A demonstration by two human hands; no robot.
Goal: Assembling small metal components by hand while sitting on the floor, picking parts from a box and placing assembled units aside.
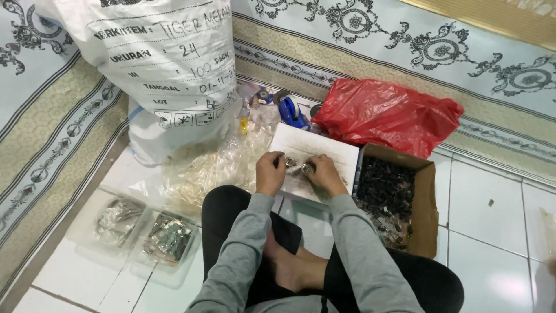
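Observation:
I sit cross-legged on a tiled floor in grey sleeves. My left hand and my right hand rest over a white flat board in front of my knees. Each hand pinches a small shiny metal part, and the two hands nearly touch above the board. A third small metal piece lies on the board between them. What exactly the parts are is too small to tell.
An open cardboard box of small dark parts stands right of the board. A red plastic bag lies behind it. A large white sack and clear plastic bags are at left, with clear trays of packets. A blue tape dispenser sits behind.

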